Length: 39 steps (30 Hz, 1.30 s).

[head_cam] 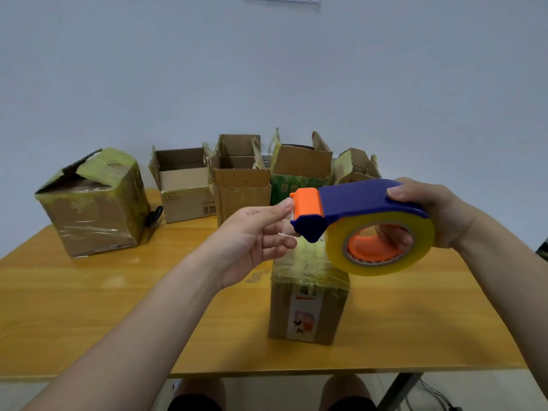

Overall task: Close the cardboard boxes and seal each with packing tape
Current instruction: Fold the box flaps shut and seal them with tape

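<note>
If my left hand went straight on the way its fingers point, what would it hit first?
The tape dispenser held by the right hand: the left hand points at its orange front end, and the fingers seem almost on it, though depth is unclear.

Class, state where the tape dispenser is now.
In the head view, right of centre, the tape dispenser is gripped by the right hand, above the near taped box.

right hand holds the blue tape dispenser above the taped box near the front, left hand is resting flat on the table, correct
No. The head view shows the left hand raised off the table, pinching at the orange cutter end of the tape dispenser. The rest stands: the right hand holds the dispenser above the taped box near the front.
</note>
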### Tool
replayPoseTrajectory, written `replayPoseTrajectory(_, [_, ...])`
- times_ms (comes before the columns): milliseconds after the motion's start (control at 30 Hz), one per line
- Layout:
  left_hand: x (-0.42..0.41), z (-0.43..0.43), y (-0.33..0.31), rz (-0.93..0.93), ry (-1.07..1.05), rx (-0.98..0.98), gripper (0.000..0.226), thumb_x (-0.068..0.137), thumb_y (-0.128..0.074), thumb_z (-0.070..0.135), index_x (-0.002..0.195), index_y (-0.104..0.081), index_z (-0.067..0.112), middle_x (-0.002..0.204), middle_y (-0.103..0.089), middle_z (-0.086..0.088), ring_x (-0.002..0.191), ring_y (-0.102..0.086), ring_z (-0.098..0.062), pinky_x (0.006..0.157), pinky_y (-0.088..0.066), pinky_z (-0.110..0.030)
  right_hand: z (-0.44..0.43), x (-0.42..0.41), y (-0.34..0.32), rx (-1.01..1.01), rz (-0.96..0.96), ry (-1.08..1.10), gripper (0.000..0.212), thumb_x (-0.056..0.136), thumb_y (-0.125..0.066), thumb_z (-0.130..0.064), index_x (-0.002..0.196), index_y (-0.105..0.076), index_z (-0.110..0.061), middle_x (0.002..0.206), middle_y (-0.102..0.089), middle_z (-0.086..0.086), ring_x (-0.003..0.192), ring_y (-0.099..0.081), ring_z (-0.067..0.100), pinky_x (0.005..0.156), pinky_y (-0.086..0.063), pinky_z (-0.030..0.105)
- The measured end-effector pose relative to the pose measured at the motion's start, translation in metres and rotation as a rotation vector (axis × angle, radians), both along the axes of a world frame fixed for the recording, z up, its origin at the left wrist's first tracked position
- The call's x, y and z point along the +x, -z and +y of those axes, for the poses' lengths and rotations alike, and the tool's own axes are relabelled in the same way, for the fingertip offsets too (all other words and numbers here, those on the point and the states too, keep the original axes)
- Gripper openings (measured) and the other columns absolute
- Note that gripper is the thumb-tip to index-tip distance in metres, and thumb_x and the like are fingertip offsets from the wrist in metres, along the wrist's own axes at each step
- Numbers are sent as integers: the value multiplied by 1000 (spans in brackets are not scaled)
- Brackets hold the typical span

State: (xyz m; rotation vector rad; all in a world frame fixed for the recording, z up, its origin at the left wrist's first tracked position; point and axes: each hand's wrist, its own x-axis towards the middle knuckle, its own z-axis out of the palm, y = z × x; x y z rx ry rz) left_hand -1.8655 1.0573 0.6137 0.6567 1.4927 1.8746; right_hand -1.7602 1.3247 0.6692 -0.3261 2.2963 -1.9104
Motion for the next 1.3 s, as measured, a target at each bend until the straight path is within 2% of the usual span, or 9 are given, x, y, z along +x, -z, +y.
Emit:
replayPoseTrajectory(67, [1,-2,-1,-94,24,51,21,85,-72,33,85,-83,15,74,-71,-5,60,-67,-8,56,-56,-16,-1,1,1,-11,-6,5,33,71,-69,-46,73,-78,-14,52,-65,6,40,-59,16,50,-52,24])
replayPoseTrajectory(233, [11,-4,4,-313,53,120,33,84,-71,29,108,-71,5,73,-70,-6,56,-66,-8,51,-56,-15,-4,6,4,-40,-9,4,26,66,-72,-43,73,-80,-19,56,-69,0,44,-62,12,48,-52,23])
replayPoseTrajectory(367, [15,-9,10,-368,79,119,33,81,-71,17,109,-75,-1,81,-70,-9,61,-68,-9,53,-57,-15,-5,10,6,-28,-31,-50,45,60,-83,-61,78,-80,-20,58,-69,1,43,-61,14,50,-52,24])
replayPoseTrajectory(533, [18,-12,9,-409,60,92,42,79,-70,14,116,-69,-5,82,-73,-12,60,-70,-12,53,-57,-16,-5,13,9,-44,-48,-43,52,60,-85,-59,84,-78,-14,60,-69,5,42,-61,16,50,-53,26])
replayPoseTrajectory(700, [19,-15,7,-285,62,-2,39,78,-69,8,115,-71,-1,77,-72,-9,60,-69,-8,54,-56,-13,-9,18,7,-24,-53,-57,49,57,-86,-62,80,-80,-20,62,-71,0,49,-66,11,53,-55,23])
replayPoseTrajectory(833, [14,-15,1,-178,38,-82,16,87,-68,3,101,-75,1,76,-72,-11,57,-67,-7,53,-55,-13,-7,19,6,32,-110,-47,57,60,-86,-64,85,-80,-13,57,-68,8,46,-64,17,55,-56,27])
replayPoseTrajectory(967, [10,-24,-9,-75,3,-159,10,91,-67,-1,97,-74,0,74,-71,-11,55,-66,-7,49,-53,-13,-3,25,4,78,-180,-64,59,64,-83,-65,87,-79,-12,57,-68,10,51,-65,21,59,-57,32])
replayPoseTrajectory(1067, [7,-35,-8,-28,-53,-206,8,93,-69,1,90,-76,4,73,-71,-9,56,-64,-8,51,-54,-14,10,35,9,20,-211,39,79,59,-90,-61,105,-74,1,50,-59,16,44,-60,25,52,-55,34])
replayPoseTrajectory(1300, [24,-32,11,265,-100,-418,19,87,-80,14,104,-75,10,88,-79,-11,75,-73,-16,65,-59,-25,19,46,12,55,-215,116,80,50,-94,-58,96,-74,4,47,-56,18,35,-53,22,42,-49,29])
